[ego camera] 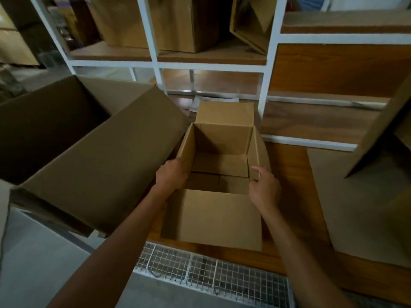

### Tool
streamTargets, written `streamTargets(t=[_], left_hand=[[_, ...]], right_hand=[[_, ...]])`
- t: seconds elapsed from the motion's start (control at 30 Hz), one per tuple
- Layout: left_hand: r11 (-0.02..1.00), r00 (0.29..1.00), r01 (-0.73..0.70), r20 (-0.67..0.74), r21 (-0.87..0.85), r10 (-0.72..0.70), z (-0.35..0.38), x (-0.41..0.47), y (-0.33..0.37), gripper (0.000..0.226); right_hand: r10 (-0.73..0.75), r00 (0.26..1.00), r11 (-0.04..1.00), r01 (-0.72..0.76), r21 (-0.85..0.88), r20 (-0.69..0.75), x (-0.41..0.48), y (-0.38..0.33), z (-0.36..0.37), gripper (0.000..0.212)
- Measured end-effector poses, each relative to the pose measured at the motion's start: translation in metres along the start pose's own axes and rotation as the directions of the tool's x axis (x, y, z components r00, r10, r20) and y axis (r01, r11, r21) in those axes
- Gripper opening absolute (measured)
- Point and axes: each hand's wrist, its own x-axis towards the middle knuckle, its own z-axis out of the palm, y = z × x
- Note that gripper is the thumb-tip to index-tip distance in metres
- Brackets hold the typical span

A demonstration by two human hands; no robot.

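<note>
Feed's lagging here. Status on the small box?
Left hand and right hand grip small box by side walls. Box open, empty. Large box close at left.

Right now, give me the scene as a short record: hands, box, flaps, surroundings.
item: small box, top open, nothing visible inside
near flap: folded out toward the person
far flap: standing up
left hand: grips the box's left wall
right hand: grips the right wall near the front corner
support: wooden table
left side: large box, open
right side: cardboard sheet, flat on the table
behind: white shelf holding more cardboard boxes
</note>
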Motion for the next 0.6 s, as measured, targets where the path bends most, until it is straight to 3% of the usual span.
streamTargets(t=[0.13, 0.23, 0.33, 0.4, 0.6], left_hand=[[0.993, 0.998, -0.02, -0.061, -0.115, 0.013, -0.01, 0.025, -0.025, 0.068], [0.983, 0.977, 0.042, -0.198, -0.178, -0.078, -0.014, 0.044, -0.041, 0.083], [0.949, 0.974, 0.192, -0.072, -0.25, -0.216, -0.014, 0.063, -0.056, 0.074], [0.916, 0.982, 0.186, 0.033, -0.354, -0.186, -0.014, 0.07, -0.065, 0.058], [0.95, 0.995, 0.022, -0.082, -0.311, -0.05, -0.015, 0.075, -0.075, 0.031]], right_hand=[[0.033, 0.999, 0.999, -0.033, -0.019, -0.035, 0.005, -0.026, 0.027, 0.047], [0.055, 0.997, 0.998, -0.057, -0.038, -0.058, 0.006, -0.04, 0.046, 0.047], [0.018, 0.997, 0.997, -0.023, -0.072, -0.072, 0.011, -0.049, 0.058, 0.046], [-0.009, 0.998, 0.997, 0.005, -0.074, -0.057, 0.016, -0.052, 0.063, 0.047], [-0.013, 0.999, 0.999, 0.012, -0.035, -0.03, 0.028, -0.059, 0.076, 0.059]])
